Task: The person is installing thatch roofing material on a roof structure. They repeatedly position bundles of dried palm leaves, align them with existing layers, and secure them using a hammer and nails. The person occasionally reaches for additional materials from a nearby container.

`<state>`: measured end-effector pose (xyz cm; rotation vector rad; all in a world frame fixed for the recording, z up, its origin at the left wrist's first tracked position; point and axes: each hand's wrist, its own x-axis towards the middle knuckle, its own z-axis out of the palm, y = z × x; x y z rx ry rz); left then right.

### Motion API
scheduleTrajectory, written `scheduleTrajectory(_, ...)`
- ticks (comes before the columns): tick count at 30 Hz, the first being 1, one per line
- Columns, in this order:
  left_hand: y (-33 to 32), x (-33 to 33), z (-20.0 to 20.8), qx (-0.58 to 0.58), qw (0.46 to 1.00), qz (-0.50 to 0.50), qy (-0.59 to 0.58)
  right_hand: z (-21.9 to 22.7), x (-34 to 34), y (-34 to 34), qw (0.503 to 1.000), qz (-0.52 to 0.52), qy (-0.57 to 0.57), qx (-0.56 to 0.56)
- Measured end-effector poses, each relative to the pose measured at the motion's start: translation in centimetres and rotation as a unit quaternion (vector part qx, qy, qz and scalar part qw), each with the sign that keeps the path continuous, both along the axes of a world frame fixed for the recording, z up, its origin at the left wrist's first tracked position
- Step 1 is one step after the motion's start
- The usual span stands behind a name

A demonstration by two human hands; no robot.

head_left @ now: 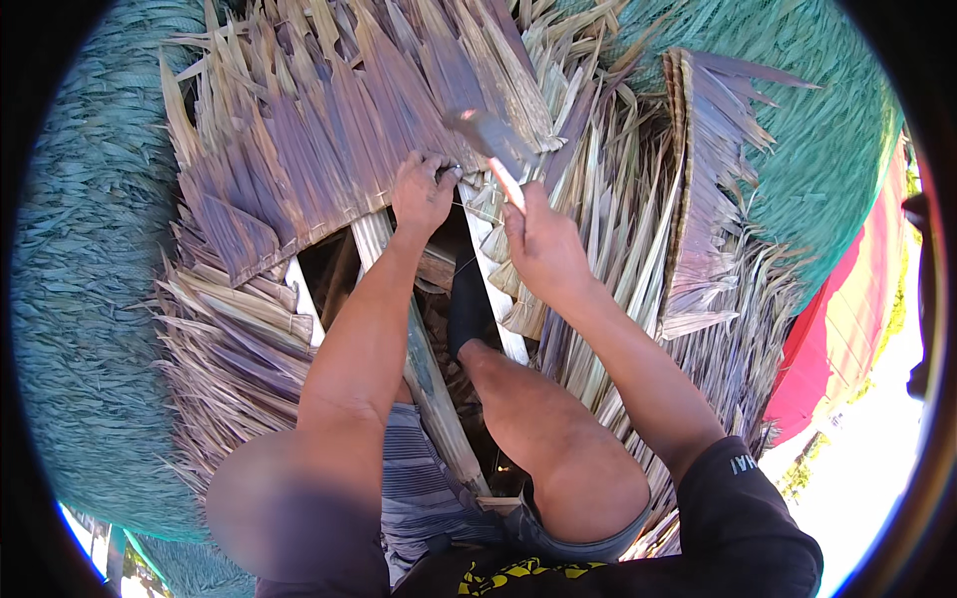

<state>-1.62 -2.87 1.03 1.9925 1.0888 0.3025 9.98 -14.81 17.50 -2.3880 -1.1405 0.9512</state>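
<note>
My right hand [548, 242] grips a hammer [506, 183] by its light handle. The dark hammer head is smeared by motion, raised just right of my left hand [424, 194]. With thumb and fingertips pinched together, that hand rests at the lower edge of a brown palm-leaf thatch panel [329, 149]. Whatever sits in the pinch is too small to name. A thin strand hangs close to the fingers. Below the panel edge, a pale wooden batten [483, 254] runs down between my hands, and another batten [424, 369] slopes beneath my left forearm.
Dark gaps open between the battens, and my leg reaches down through one. A folded thatch panel [688, 189] leans on the dry leaves at right. Green netting [90, 299] covers thatch at left and upper right. A red sheet roof [837, 329] lies lower at far right.
</note>
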Motion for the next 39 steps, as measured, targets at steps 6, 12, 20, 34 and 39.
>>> scheduleTrajectory(6, 0.6, -0.4, -0.3, -0.076, 0.997, -0.005, -0.013, 0.2, -0.2, 0.3, 0.999, -0.007, -0.018, 0.027)
scheduleTrajectory(12, 1.1, -0.4, -0.6, -0.051, 0.998, 0.015, -0.02, -0.6, -0.7, 1.6, 0.992, 0.027, 0.004, -0.12)
scheduleTrajectory(20, 0.9, -0.7, -3.0, -0.075, 0.992, 0.022, -0.1, -0.9, -0.7, 0.6, 0.992, 0.0, -0.034, 0.12)
scheduleTrajectory(34, -2.8, -10.1, 15.4, 0.017, 0.98, 0.117, -0.157, -4.3, -6.3, 6.3, 0.496, -0.32, 0.781, 0.205)
scheduleTrajectory(39, -1.5, -13.7, 16.4, 0.093, 0.992, 0.08, 0.002, -4.0, -10.8, 9.1, 0.558, -0.311, 0.763, 0.096)
